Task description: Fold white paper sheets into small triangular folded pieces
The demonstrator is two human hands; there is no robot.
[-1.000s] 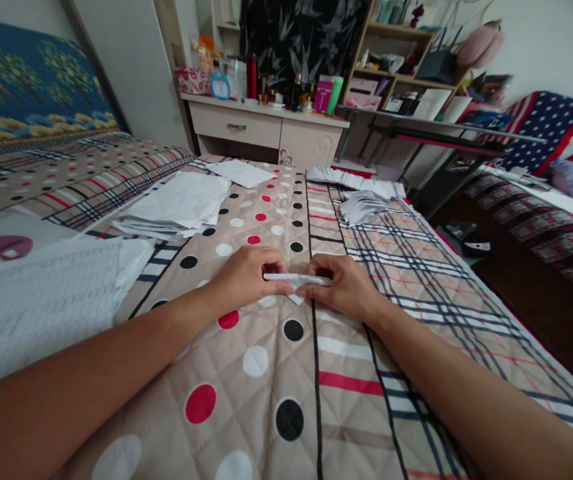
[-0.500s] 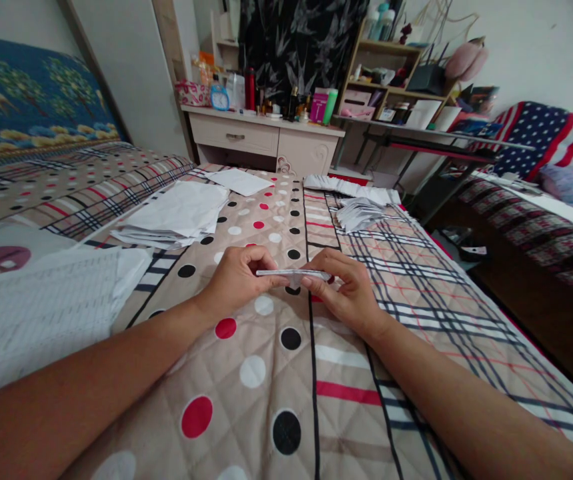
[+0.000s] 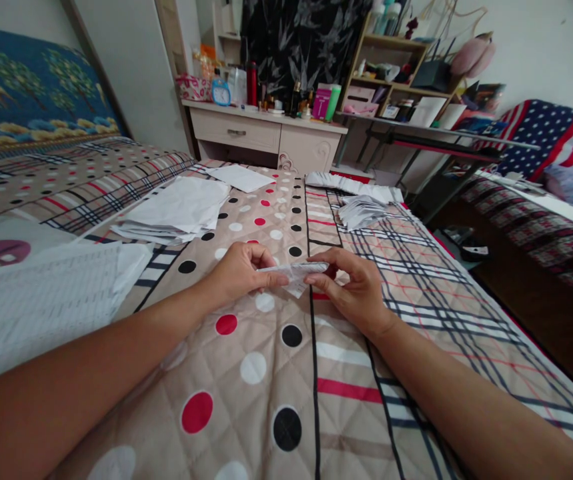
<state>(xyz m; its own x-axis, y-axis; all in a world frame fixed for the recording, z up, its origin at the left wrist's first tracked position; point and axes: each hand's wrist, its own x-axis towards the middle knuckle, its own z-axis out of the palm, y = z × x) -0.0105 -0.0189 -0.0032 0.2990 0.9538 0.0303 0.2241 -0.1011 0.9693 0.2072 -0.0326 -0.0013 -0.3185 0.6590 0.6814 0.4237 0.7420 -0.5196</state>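
Between my two hands, above the bed, is a small piece of folded white paper (image 3: 296, 272). Its left end is pinched by my left hand (image 3: 243, 272), thumb on the near side and fingers behind. My right hand (image 3: 350, 283) pinches the right end, where the layers look thicker. A flap of the paper hangs down in the middle. Faint marks show on that flap, too small to read. Both hands are a short way over the dotted quilt (image 3: 246, 427).
Stacks of white paper (image 3: 176, 207) lie at the left, with printed sheets (image 3: 41, 307) nearer. One sheet (image 3: 242, 178) lies farther back. Folded paper strips (image 3: 362, 212) and a long pleated paper bundle (image 3: 351, 187) lie at the right. A dresser (image 3: 266, 137) stands behind the bed.
The folded paper has tipped from nearly edge-on, so more of its face and a hanging flap show. Both hands keep their pinch, nearly in place. The view has shifted slightly.
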